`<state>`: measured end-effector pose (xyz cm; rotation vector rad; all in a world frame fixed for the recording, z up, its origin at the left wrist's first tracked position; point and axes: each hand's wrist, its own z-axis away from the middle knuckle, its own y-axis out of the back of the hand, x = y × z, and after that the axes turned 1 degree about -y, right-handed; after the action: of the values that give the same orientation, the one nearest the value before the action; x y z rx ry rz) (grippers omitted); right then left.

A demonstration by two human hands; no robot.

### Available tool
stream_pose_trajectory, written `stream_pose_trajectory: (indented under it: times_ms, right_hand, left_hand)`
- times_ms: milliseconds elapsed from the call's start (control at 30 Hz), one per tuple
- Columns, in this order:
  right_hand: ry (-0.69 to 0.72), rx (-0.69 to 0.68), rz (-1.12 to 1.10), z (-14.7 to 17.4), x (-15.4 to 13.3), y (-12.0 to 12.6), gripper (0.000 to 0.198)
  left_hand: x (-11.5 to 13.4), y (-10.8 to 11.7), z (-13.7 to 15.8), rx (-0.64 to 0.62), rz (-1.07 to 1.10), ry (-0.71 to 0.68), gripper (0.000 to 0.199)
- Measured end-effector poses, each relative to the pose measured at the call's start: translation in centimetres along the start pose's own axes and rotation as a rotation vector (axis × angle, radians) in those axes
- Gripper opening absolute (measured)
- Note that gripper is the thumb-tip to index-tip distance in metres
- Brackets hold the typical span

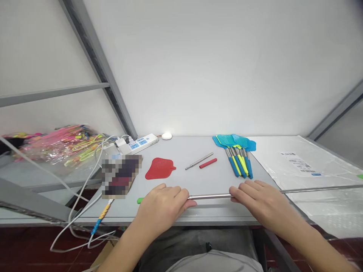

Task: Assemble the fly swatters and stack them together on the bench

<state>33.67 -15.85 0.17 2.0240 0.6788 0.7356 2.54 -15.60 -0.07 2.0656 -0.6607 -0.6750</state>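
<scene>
A long metal telescopic rod (210, 196) with a green handle end lies sideways across both hands, near the table's front edge. My left hand (163, 206) is closed round its left part, with the green tip showing beyond the fingers. Wrapped over the rod further right is my right hand (259, 200); the thinner section runs on to the right edge of view. Beyond the hands lie a red fly swatter head (160, 168), a short silver telescopic rod (199, 161) and a red handle sleeve (208, 163).
Several blue and yellow-green fly swatters (238, 155) are stacked at the back right. White plastic packaging (306, 181) covers the right side. On the left are a power strip (141, 143), a white mouse-like object (166, 136), a blurred-out phone-like item (121, 176), cables and bagged colourful goods (62, 145).
</scene>
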Motion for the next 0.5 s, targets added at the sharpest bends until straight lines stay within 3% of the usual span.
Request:
stream_pose_trajectory:
  times_ms: [100,200,333,500]
  right_hand:
    - [-0.018,0.057,0.08,2.5,1.3,0.8,0.008]
    - [0.0,0.01,0.132,4.3,2.4,1.3,0.013]
    - [-0.022,0.029,0.155,4.5,3.2,1.5,0.015]
    - [-0.099,0.052,0.169,3.9,4.4,1.5,0.023]
  left_hand:
    - [-0.7,0.3,0.6,0.013,-0.012,0.004,0.037]
    - [-1.0,0.4,0.9,0.03,-0.001,-0.033,0.037]
    - [-0.8,0.5,0.8,0.046,0.003,-0.046,0.03]
    - [-2.0,0.4,1.3,0.037,-0.014,0.06,0.022]
